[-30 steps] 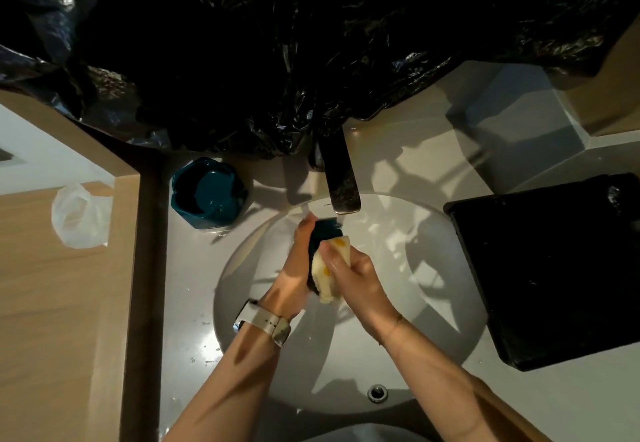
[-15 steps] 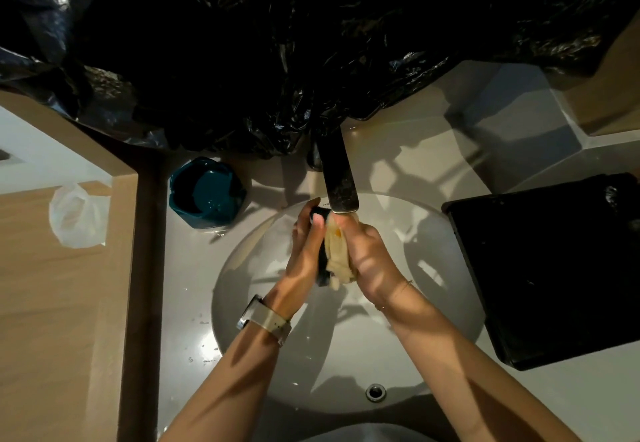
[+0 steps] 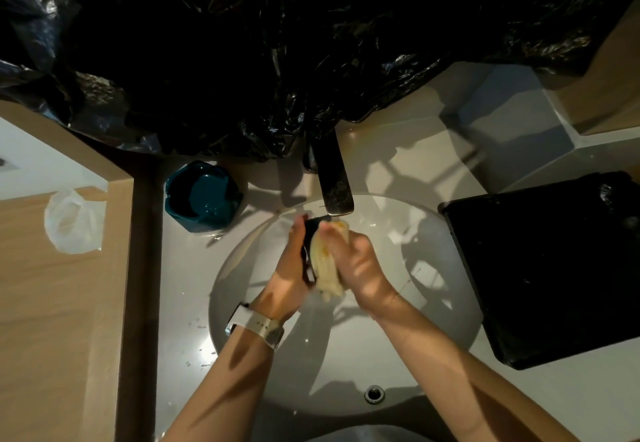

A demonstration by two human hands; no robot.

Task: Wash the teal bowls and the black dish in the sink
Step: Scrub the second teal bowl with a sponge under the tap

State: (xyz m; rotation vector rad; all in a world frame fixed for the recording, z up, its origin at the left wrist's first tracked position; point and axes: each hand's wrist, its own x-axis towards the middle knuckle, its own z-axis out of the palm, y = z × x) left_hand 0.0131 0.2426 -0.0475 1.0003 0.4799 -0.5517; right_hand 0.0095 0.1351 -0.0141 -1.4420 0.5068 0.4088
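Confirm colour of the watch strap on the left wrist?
White watch strap; head view.

No text, label, brand, number or sign can be read anywhere in the frame. The faucet at upper centre, the teal bowl to its left, the watch band at lower centre and the black tray at the right edge show only plain, unmarked surfaces.
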